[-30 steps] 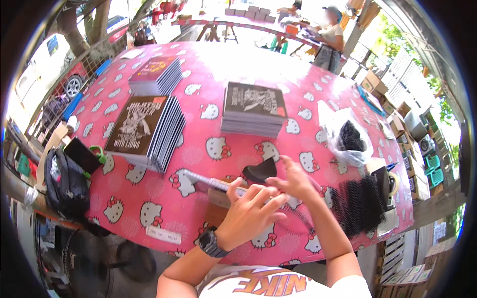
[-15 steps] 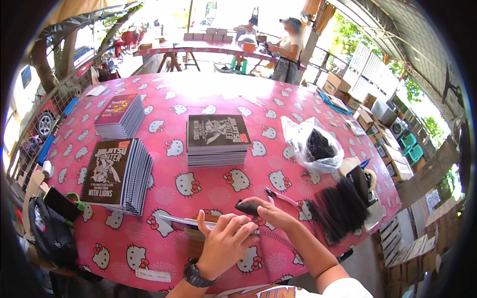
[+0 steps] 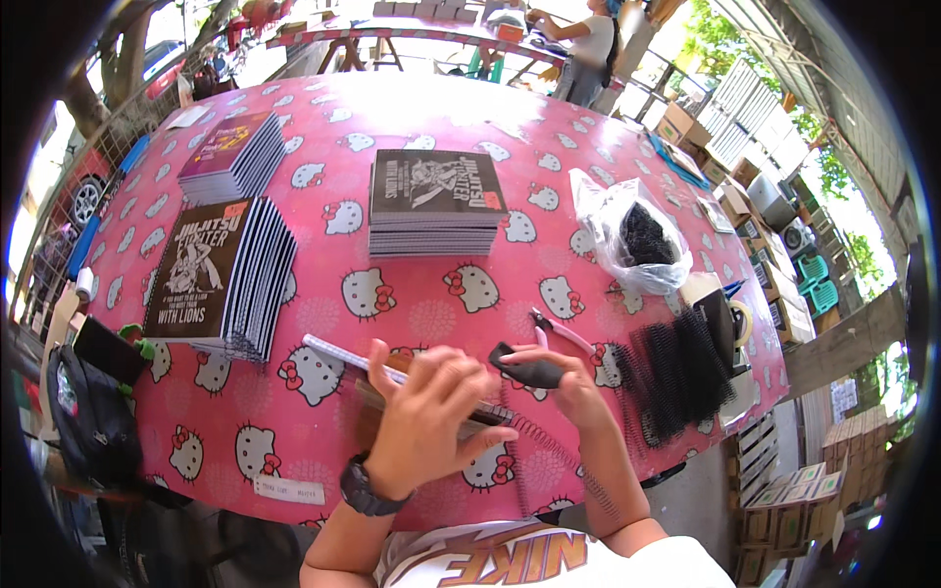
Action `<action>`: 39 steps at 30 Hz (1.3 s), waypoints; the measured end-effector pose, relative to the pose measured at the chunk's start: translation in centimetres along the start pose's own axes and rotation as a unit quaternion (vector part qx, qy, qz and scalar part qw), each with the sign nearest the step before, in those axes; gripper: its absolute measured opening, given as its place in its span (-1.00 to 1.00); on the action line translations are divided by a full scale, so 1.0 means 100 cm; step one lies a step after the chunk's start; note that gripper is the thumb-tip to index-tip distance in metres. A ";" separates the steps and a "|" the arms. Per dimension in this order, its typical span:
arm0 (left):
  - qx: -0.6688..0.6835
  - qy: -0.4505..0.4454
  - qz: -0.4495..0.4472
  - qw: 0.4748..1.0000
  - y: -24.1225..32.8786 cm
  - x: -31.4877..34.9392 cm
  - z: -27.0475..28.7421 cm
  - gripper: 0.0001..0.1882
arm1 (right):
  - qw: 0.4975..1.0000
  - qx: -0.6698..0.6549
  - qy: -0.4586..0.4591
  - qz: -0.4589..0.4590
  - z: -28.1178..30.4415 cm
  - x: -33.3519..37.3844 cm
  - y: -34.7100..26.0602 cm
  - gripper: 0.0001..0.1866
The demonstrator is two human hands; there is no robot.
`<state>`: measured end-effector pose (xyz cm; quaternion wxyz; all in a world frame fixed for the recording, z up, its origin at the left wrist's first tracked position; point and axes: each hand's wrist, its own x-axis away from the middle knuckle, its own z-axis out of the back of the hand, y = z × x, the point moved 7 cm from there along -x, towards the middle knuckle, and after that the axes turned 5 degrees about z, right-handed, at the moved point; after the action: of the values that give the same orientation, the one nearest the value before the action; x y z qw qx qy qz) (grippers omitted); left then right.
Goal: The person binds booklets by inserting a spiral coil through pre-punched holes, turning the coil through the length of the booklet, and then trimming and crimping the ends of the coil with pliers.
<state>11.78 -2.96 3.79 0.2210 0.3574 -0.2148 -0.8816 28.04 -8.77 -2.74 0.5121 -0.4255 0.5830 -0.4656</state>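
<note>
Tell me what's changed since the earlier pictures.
The right hand, gripping the black tool, has shifted right, farther from the left hand. The left hand stays over the white-edged piece; the book stacks, pink-handled pliers and plastic bag look unmoved.

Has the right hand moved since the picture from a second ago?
Yes. Against the printed cat on the tablecloth beyond the pliers, the right hand now sits farther toward the lower edge of the view and slightly right.

Left hand (image 3: 426, 416) covers a good chunk of the book (image 3: 353, 360), so can't tell how it's gripped. Co-worker's (image 3: 588, 49) head is partly cropped up top, wearer's white shirt (image 3: 676, 563) cut off below.
</note>
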 end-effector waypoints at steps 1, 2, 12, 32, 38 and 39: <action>-0.013 0.032 0.006 0.999 -0.007 -0.001 0.009 -0.78 | 1.000 -0.003 -0.003 -0.002 -0.002 0.000 -0.010 -0.18; -0.026 0.063 0.012 0.998 -0.014 0.001 0.018 -0.73 | 0.996 -0.067 -0.046 0.044 -0.010 0.001 -0.029 -0.20; -0.021 0.091 0.005 0.996 -0.031 0.012 0.015 -0.69 | 0.975 0.158 -0.153 -0.025 -0.025 -0.014 -0.035 -0.38; -0.002 0.011 -0.017 1.000 -0.025 0.010 0.011 -0.81 | 0.993 0.116 0.035 -0.010 0.002 0.003 -0.015 -0.12; -0.005 0.006 -0.033 0.999 -0.032 0.013 0.006 -0.82 | 0.992 0.122 0.019 0.004 -0.010 0.007 -0.018 -0.07; -0.006 0.006 -0.032 0.999 -0.032 0.013 0.005 -0.82 | 0.993 0.118 0.022 0.010 -0.011 0.006 -0.018 -0.07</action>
<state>9.82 -0.93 1.74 0.1955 0.3681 -0.1969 -0.8874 26.91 -9.60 -1.07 0.5502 -0.3458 0.5394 -0.5354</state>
